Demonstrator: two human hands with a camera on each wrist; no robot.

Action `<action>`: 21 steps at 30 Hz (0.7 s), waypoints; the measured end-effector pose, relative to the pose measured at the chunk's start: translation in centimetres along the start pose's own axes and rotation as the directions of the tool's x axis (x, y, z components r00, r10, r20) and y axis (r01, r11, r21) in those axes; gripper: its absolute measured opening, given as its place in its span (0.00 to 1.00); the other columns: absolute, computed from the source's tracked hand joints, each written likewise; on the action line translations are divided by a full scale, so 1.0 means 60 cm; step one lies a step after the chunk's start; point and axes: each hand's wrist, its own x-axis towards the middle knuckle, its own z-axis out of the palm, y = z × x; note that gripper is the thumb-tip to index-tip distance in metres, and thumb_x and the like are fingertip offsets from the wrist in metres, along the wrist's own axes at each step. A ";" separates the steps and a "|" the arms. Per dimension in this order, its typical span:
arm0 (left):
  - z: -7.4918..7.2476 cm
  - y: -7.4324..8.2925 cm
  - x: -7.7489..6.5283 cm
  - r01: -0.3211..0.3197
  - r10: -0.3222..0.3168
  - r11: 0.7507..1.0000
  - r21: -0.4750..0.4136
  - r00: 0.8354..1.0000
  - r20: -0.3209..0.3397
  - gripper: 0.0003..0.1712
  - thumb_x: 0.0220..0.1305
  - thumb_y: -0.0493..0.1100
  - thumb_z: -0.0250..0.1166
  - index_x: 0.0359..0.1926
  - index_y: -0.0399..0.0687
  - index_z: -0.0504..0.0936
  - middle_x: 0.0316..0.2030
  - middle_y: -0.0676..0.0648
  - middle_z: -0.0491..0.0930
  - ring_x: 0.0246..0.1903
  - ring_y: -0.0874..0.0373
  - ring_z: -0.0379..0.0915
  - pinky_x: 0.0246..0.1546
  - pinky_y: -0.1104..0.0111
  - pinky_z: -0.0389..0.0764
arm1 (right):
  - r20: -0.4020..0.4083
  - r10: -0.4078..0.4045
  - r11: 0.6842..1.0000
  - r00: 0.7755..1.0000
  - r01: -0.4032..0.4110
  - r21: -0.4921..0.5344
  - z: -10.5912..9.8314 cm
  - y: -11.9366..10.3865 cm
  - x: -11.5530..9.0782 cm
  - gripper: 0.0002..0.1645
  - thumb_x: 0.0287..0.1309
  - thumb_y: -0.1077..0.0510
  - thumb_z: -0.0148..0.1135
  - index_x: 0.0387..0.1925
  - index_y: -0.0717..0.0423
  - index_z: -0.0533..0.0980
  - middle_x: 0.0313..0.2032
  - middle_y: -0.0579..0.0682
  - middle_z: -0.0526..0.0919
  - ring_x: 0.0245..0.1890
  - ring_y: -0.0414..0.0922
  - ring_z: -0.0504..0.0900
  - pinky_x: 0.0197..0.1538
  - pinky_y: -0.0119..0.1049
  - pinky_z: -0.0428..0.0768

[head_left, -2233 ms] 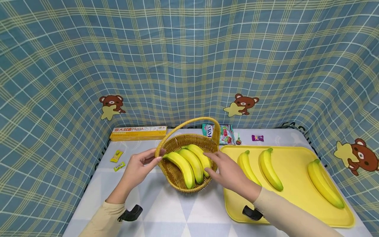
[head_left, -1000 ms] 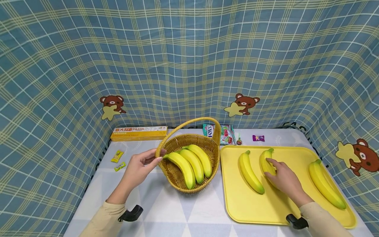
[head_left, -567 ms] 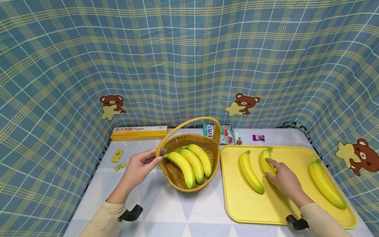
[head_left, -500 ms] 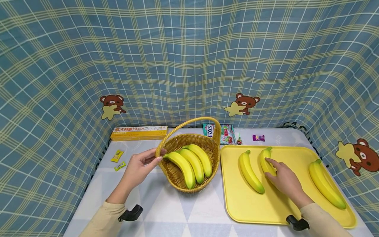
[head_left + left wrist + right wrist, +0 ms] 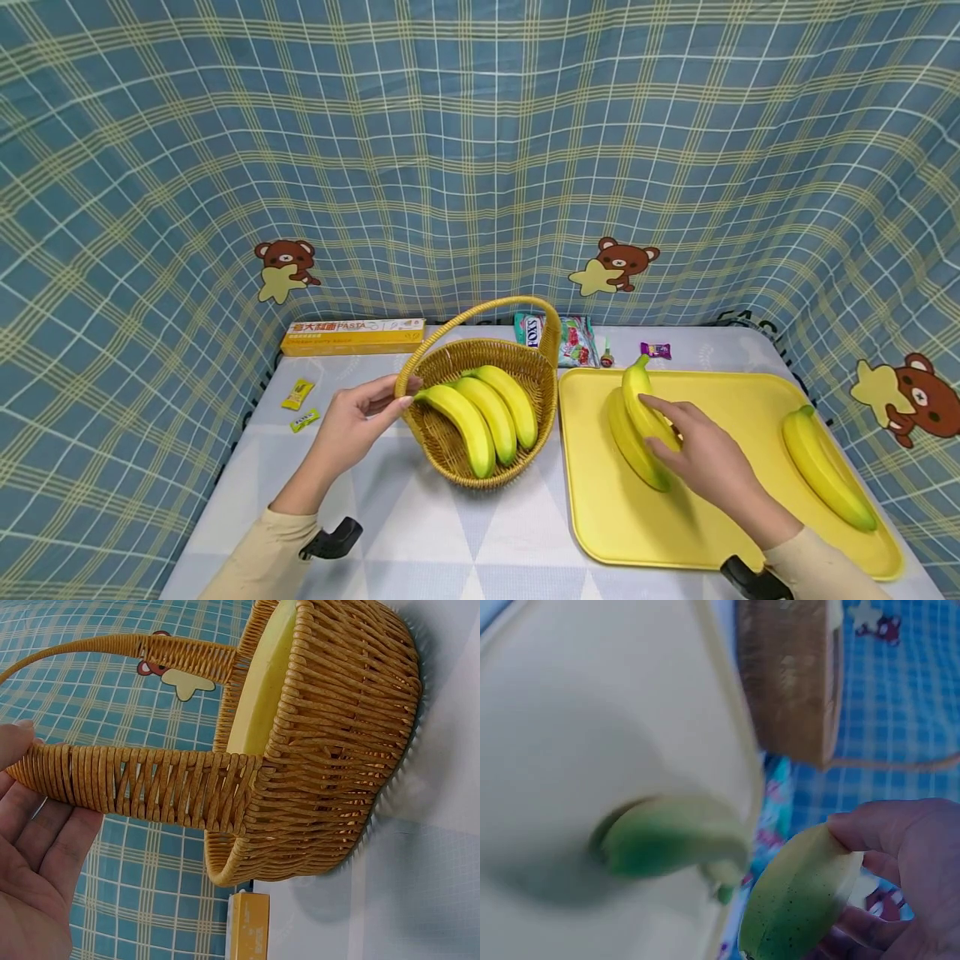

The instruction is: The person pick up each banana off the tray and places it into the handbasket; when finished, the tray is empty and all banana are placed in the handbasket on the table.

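My left hand (image 5: 362, 429) grips the left side of the handle (image 5: 150, 784) of a brown wicker basket (image 5: 442, 367). Three bananas (image 5: 491, 417) lie side by side inside it. Over the yellow tray (image 5: 615, 542), my right hand (image 5: 701, 454) holds a banana (image 5: 637, 396) between thumb and fingers, raised off the surface. Beneath and partly hidden by it, another banana (image 5: 633, 446) lies on the tray; it also shows, blurred, as the lower banana (image 5: 667, 836) in the right wrist view. One more banana (image 5: 825, 467) rests at the tray's right side.
Along the back stand a pasta box (image 5: 352, 337), a green candy bag (image 5: 573, 342), a lollipop (image 5: 606, 358) and a purple wrapped candy (image 5: 656, 350). Two small yellow-green candies, one the upper candy (image 5: 297, 394), lie left of the basket. A plaid curtain (image 5: 465, 167) encloses the table.
My right hand went from the basket to the tray, took hold of the middle banana, then lifted it and moved it left over the neighbouring banana. My left hand stays on the handle.
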 end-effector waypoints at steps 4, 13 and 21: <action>0.000 0.001 0.000 0.004 -0.004 1.000 0.003 1.000 -0.003 0.16 0.72 0.44 0.66 0.58 0.49 0.85 0.51 0.51 0.86 0.51 0.60 0.84 0.50 0.68 0.85 | -0.003 -0.054 0.999 0.999 0.054 -0.004 -0.007 -0.039 -0.003 0.36 0.62 0.53 0.72 0.71 0.46 0.72 0.56 0.59 0.79 0.43 0.50 0.82 0.33 0.40 0.79; -0.001 0.000 0.001 0.007 -0.007 1.000 0.011 1.000 0.002 0.16 0.72 0.45 0.66 0.58 0.52 0.85 0.52 0.51 0.86 0.51 0.60 0.83 0.50 0.69 0.85 | -0.003 -0.218 0.976 0.976 0.218 -0.002 -0.005 -0.112 0.000 0.35 0.59 0.51 0.74 0.68 0.37 0.75 0.50 0.46 0.81 0.32 0.36 0.74 0.29 0.31 0.73; -0.003 -0.001 0.002 0.007 -0.007 1.000 0.026 1.000 0.004 0.16 0.73 0.46 0.65 0.59 0.51 0.85 0.52 0.50 0.86 0.51 0.60 0.83 0.51 0.69 0.85 | 0.013 -0.356 0.935 0.934 0.356 0.015 0.023 -0.168 0.044 0.34 0.60 0.51 0.74 0.67 0.40 0.76 0.51 0.46 0.82 0.36 0.37 0.78 0.33 0.33 0.77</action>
